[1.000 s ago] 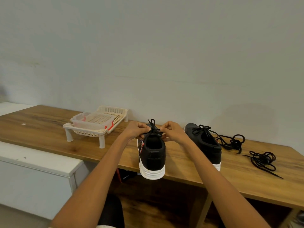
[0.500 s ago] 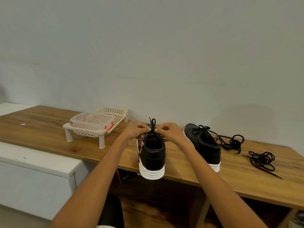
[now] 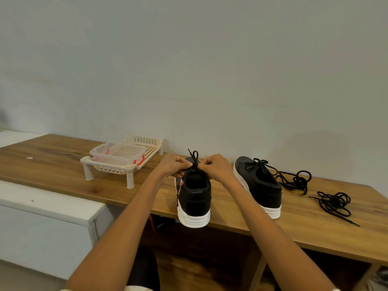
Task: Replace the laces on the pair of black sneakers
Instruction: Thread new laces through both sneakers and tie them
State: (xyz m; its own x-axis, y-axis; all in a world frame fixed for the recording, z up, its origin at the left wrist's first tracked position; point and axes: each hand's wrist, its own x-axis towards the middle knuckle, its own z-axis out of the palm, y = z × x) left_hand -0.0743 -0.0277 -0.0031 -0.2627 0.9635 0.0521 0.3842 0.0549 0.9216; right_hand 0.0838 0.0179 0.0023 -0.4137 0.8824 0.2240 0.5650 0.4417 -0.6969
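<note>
A black sneaker with a white sole (image 3: 195, 198) stands heel toward me at the wooden table's (image 3: 63, 164) front edge, its heel overhanging slightly. My left hand (image 3: 173, 165) and my right hand (image 3: 216, 168) meet over its tongue, each pinching the black lace (image 3: 194, 158), whose loop and end stick up between them. The second black sneaker (image 3: 260, 185) sits to the right, laced with a bow on top. Two loose black laces lie further right: one tangle (image 3: 296, 180) behind that shoe, another (image 3: 336, 203) near the table's right end.
A cream plastic rack on legs (image 3: 123, 162) holding a clear tub with red clips stands at the back left. A white cabinet top (image 3: 46, 204) lies lower left of the table. The wall runs close behind.
My hands have drawn a little closer together over the tongue, and the lace loop stands taller between them. The shoes and loose laces stay where they were.
</note>
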